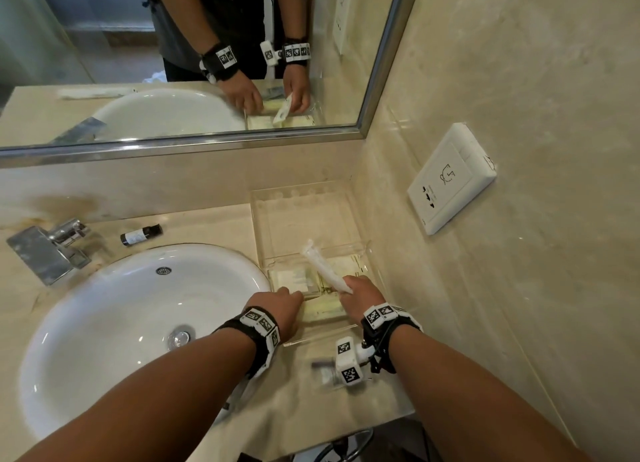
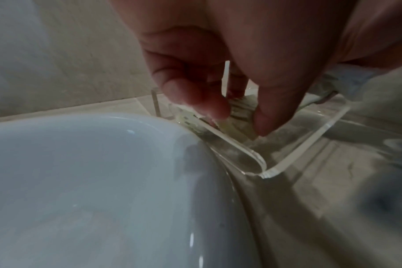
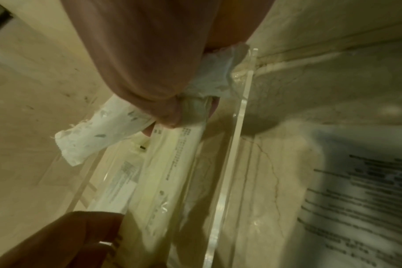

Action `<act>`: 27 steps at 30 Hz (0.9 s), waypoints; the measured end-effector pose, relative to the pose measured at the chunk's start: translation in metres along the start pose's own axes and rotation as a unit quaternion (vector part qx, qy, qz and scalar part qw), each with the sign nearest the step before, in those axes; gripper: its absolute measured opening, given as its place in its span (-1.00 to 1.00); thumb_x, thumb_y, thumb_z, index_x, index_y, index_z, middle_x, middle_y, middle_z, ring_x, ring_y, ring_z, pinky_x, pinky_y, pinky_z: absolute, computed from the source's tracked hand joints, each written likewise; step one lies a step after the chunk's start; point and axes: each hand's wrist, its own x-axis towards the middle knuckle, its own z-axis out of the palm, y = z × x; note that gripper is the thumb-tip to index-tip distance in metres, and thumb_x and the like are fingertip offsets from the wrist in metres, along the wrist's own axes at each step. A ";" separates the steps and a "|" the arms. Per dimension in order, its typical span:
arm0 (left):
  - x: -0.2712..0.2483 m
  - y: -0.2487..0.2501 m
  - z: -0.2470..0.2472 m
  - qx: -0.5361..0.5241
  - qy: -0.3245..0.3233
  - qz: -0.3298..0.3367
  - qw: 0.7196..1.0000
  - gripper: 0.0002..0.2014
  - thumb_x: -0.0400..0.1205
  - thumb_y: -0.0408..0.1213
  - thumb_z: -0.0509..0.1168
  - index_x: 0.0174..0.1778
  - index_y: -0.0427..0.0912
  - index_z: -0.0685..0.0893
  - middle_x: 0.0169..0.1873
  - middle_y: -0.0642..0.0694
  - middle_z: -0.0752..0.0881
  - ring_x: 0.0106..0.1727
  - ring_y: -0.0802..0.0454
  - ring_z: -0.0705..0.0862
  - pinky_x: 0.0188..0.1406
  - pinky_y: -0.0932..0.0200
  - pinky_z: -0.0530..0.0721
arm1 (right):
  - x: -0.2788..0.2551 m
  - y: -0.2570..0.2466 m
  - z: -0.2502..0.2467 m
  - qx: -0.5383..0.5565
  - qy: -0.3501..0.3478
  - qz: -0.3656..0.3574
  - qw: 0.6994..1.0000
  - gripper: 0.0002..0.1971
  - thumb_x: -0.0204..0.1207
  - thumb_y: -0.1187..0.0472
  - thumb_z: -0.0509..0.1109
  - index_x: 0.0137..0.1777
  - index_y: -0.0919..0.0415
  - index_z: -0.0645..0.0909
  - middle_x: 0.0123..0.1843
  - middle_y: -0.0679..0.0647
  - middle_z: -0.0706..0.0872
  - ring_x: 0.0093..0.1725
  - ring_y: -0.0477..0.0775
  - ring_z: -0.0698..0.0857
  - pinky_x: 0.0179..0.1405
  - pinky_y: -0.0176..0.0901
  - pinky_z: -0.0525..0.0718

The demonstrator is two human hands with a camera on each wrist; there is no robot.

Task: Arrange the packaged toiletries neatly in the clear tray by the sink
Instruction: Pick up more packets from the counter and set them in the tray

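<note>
Bathroom counter (image 1: 194, 226): right hand (image 1: 360, 288) pinches long white packet (image 1: 323, 265) above clear tray (image 1: 304, 198); left hand (image 1: 284, 305) pinches flat packet (image 1: 325, 311) beside it. Mid-arranging; next likely lay packet flat alongside.

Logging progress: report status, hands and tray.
Right hand grips white packet above clear tray. Left hand pinches a flat packet in the tray's near end. Far end bare; nothing blocking.

No wording can be read anywhere. The packets (image 3: 170, 163) in the clear tray (image 3: 230, 163) and a sheet (image 3: 356, 190) at the right wrist view's right edge carry print too blurred to make out. The wall socket plate (image 1: 450, 179) at the head view's right bears only a small outline symbol.
</note>
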 end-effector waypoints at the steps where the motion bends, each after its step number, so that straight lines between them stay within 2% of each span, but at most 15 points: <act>1: 0.002 0.000 0.002 0.005 -0.001 0.000 1.000 -0.63 0.60 -0.15 0.21 0.35 -0.07 0.46 0.11 -0.12 0.62 0.00 -0.21 0.73 -0.17 -0.01 0.63 | 0.001 0.001 0.001 -0.005 -0.002 -0.001 1.000 -0.88 0.63 0.24 0.31 0.01 0.25 0.66 0.05 0.20 0.64 -0.20 0.19 0.70 -0.42 -0.26 0.50; 4: 0.008 -0.001 0.006 0.017 -0.009 0.002 1.000 -0.61 0.60 -0.15 0.24 0.36 -0.08 0.47 0.14 -0.13 0.61 0.01 -0.21 0.74 -0.16 -0.02 0.64 | 0.002 0.004 0.004 -0.032 -0.009 0.000 0.999 -0.85 0.68 0.21 0.28 0.14 0.21 0.63 0.13 0.12 0.52 -0.20 0.08 0.61 -0.32 -0.27 0.49; 7: 0.011 0.000 0.006 0.036 -0.017 0.005 0.999 -0.63 0.60 -0.18 0.26 0.33 -0.13 0.49 0.17 -0.14 0.60 0.02 -0.21 0.74 -0.18 -0.02 0.60 | 0.002 0.007 0.008 -0.044 -0.008 -0.009 0.999 -0.79 0.69 0.19 0.28 0.25 0.16 0.63 0.20 0.11 0.50 -0.10 0.11 0.65 -0.11 -0.18 0.60; 13: 0.011 -0.001 0.010 0.045 -0.029 -0.006 0.999 -0.69 0.61 -0.19 0.24 0.24 -0.19 0.60 0.15 -0.14 0.54 -0.08 -0.20 0.75 -0.22 -0.04 0.66 | -0.001 0.011 0.006 -0.047 0.018 -0.014 0.999 -0.79 0.65 0.13 0.32 0.20 0.05 0.71 0.23 0.08 0.54 0.03 0.13 0.66 0.06 -0.03 0.71; 16: 0.012 -0.001 0.010 0.039 -0.023 -0.013 0.999 -0.69 0.61 -0.15 0.22 0.20 -0.20 0.63 0.14 -0.15 0.53 -0.06 -0.20 0.74 -0.24 -0.01 0.62 | -0.004 0.009 0.003 -0.057 0.047 -0.015 0.997 -0.80 0.64 0.12 0.32 0.17 -0.03 0.73 0.21 0.02 0.57 0.09 0.11 0.62 0.09 0.00 0.69; 18: 0.012 -0.002 0.011 0.024 -0.021 -0.019 0.999 -0.69 0.60 -0.14 0.19 0.18 -0.20 0.60 0.13 -0.15 0.55 -0.06 -0.20 0.73 -0.21 -0.01 0.65 | -0.008 0.007 0.000 -0.062 0.058 -0.011 0.996 -0.81 0.66 0.11 0.30 0.18 -0.05 0.70 0.13 -0.01 0.56 0.03 0.09 0.62 0.04 -0.01 0.68; 20: 0.010 -0.003 0.011 0.020 -0.019 -0.016 1.000 -0.70 0.59 -0.16 0.16 0.16 -0.20 0.62 0.12 -0.15 0.54 -0.05 -0.20 0.73 -0.22 0.00 0.65 | -0.011 0.006 -0.004 -0.068 0.040 -0.011 0.997 -0.81 0.69 0.13 0.25 0.18 -0.02 0.66 0.04 0.00 0.58 -0.07 0.10 0.64 -0.04 -0.02 0.68; 23: 0.006 -0.008 0.011 0.030 -0.002 0.007 1.000 -0.70 0.59 -0.18 0.19 0.18 -0.18 0.63 0.15 -0.15 0.51 0.00 -0.18 0.71 -0.24 0.00 0.57 | -0.018 0.003 -0.009 -0.088 0.002 -0.027 0.996 -0.78 0.68 0.13 0.21 0.21 -0.02 0.63 0.02 0.02 0.65 -0.06 0.10 0.67 -0.01 0.00 0.68; 25: 0.002 -0.012 0.013 0.027 0.013 0.019 0.999 -0.68 0.59 -0.16 0.23 0.26 -0.13 0.55 0.16 -0.13 0.53 0.02 -0.17 0.71 -0.25 0.02 0.54 | -0.022 0.000 -0.011 -0.081 -0.009 -0.027 0.996 -0.76 0.64 0.02 0.23 0.24 -0.05 0.62 -0.02 -0.02 0.68 -0.08 0.07 0.68 -0.03 0.00 0.69; 27: 0.000 -0.012 0.014 0.017 0.024 0.023 0.999 -0.63 0.58 -0.14 0.24 0.31 -0.09 0.47 0.15 -0.11 0.54 0.01 -0.17 0.72 -0.27 0.03 0.53 | -0.027 -0.005 -0.011 -0.067 -0.010 -0.013 0.998 -0.69 0.61 -0.18 0.21 0.20 -0.07 0.60 -0.08 -0.07 0.70 -0.13 0.04 0.69 -0.11 -0.01 0.68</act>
